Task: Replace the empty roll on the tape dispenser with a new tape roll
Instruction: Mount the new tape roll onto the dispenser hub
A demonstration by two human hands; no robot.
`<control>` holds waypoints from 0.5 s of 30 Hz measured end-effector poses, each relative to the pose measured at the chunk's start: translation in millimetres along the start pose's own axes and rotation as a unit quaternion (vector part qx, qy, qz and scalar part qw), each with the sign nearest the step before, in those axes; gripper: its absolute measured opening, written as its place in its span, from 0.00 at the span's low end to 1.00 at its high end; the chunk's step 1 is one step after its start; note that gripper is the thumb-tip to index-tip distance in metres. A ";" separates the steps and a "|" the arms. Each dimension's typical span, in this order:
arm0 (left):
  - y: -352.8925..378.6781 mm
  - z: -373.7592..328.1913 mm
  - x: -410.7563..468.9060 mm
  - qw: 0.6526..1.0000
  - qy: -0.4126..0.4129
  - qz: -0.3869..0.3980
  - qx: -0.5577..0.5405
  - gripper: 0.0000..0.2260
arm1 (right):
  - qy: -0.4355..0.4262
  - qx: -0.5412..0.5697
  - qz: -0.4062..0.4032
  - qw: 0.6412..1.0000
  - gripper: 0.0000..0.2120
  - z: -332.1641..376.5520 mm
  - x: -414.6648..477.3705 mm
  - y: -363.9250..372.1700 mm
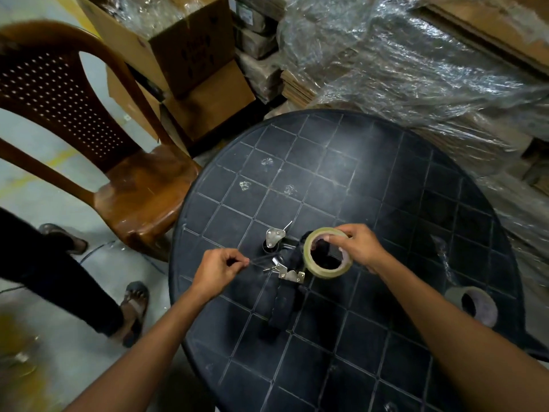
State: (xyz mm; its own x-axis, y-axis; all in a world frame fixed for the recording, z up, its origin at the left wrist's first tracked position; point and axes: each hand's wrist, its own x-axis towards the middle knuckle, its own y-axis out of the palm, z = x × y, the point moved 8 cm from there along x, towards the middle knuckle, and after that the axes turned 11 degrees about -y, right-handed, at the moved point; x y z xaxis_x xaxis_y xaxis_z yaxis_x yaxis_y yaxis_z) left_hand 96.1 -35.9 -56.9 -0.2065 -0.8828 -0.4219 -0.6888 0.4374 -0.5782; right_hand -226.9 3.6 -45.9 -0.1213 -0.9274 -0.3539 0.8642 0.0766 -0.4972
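Both hands work above the black hand-held tape dispenser [285, 281] lying lengthwise toward the person on the dark round gridded table [371, 337] — right hand [356, 246] gripping the new clear tape roll [326, 253] over its head, left hand [219, 266] pinching the free tape end leftward.

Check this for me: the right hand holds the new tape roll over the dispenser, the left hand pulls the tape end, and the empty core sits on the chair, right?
Not quite. In the head view the empty core lies on the table, near its right edge, not on the chair. The rest holds: the right hand holds the tape roll over the dispenser, and the left hand pulls the tape end.
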 end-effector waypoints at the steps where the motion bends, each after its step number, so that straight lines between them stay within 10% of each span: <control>1: 1.8 2.8 -0.8 1.000 -0.004 -0.002 -0.012 0.05 | 0.000 0.003 -0.002 1.000 0.08 1.5 -0.3 1.4; 15: 19.6 35.5 -0.6 0.997 -0.061 -0.033 -0.022 0.08 | -0.003 0.026 0.018 1.000 0.12 12.9 12.1 21.7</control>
State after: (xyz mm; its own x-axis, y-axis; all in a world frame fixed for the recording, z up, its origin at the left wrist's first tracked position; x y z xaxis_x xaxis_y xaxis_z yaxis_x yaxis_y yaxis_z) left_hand 107.4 -20.7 -92.7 -0.0745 -0.8809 -0.4674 -0.7279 0.3684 -0.5783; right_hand -203.3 -10.7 -50.6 -0.0869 -0.9268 -0.3653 0.8919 0.0910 -0.4430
